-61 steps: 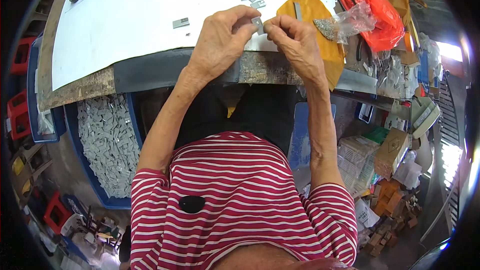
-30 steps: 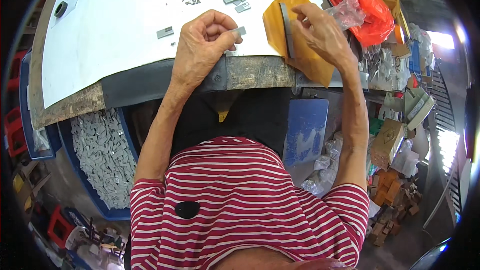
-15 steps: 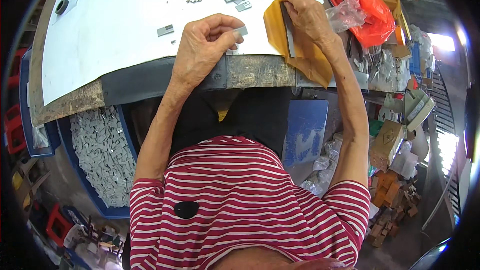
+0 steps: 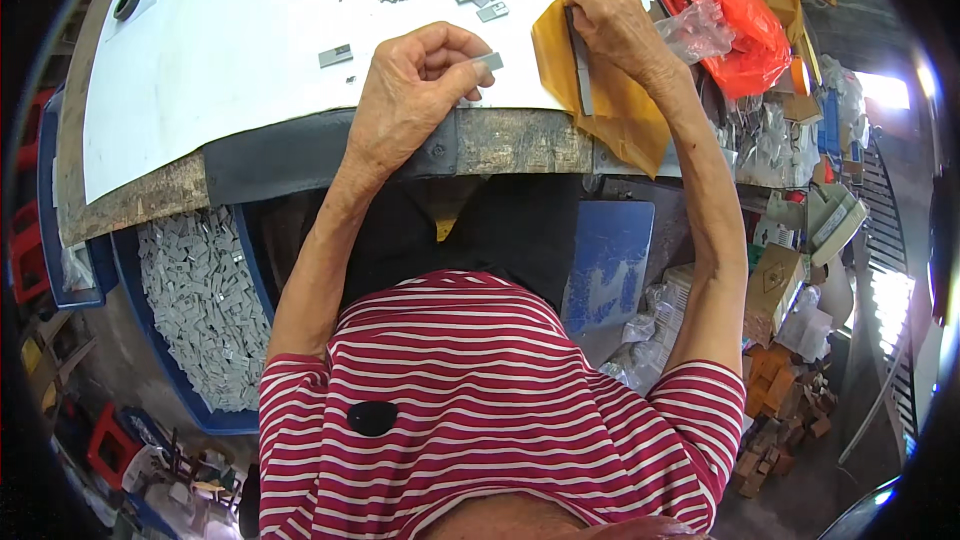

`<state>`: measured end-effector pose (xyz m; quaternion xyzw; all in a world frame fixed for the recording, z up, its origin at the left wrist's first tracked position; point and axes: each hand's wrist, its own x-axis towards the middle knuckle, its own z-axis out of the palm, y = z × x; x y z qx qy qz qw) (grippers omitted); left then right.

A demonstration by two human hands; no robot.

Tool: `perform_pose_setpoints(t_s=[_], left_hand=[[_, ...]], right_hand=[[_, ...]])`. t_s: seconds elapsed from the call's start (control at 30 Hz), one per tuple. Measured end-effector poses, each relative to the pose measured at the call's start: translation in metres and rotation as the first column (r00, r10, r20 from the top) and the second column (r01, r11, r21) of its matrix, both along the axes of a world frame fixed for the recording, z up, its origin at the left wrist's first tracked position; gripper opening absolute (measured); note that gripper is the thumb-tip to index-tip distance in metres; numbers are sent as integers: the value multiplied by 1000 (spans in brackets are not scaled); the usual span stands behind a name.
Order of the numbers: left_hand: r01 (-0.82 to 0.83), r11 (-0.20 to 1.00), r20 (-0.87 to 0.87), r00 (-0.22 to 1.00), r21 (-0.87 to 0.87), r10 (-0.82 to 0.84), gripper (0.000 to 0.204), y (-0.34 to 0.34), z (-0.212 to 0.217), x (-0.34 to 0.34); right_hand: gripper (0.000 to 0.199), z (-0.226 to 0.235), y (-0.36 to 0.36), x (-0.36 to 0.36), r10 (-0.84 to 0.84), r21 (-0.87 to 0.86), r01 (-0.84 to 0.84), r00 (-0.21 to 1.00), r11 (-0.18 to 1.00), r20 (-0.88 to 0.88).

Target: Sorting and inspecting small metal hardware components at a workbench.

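Pinching plate (image 4: 491,61), left hand (image 4: 412,90); right hand (image 4: 622,34) grasping strip (image 4: 583,78) over envelope (image 4: 628,136), near red bag (image 4: 752,52)

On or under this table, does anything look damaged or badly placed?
The table's front edge looks rough and worn. The yellow-brown paper, beneath the right hand and grey strip, lies askew, one corner overhanging that edge. Below, the blue panel is patchy, as if scraped.
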<state>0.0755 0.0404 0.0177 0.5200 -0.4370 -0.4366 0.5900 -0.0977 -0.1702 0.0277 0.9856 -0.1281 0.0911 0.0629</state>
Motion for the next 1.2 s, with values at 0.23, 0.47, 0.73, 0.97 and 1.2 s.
perform_pose_setpoints(t_s=[0.23, 0.47, 0.73, 0.97, 1.2], left_hand=[[-25, 999, -102, 994, 22, 27, 17, 0, -4, 1], [-32, 999, -176, 984, -34, 25, 25, -2, -5, 3], [-38, 999, -295, 955, -22, 30, 25, -1, -5, 5], [-27, 999, -291, 957, -31, 17, 23, -2, -12, 5], [-57, 998, -341, 939, -31, 43, 19, -3, -11, 5]], right_hand=[[10, 9, 9, -4, -64, 248, 11, 977, 969, 206], [11, 27, 38, -5, -606, 998, -54, 793, 25, 59], [14, 23, 68, 13, -489, 938, -136, 871, -319, -40], [13, 24, 95, 27, -537, 938, -128, 841, -321, -69], [13, 26, 122, 39, -514, 994, -95, 856, -50, 56]])
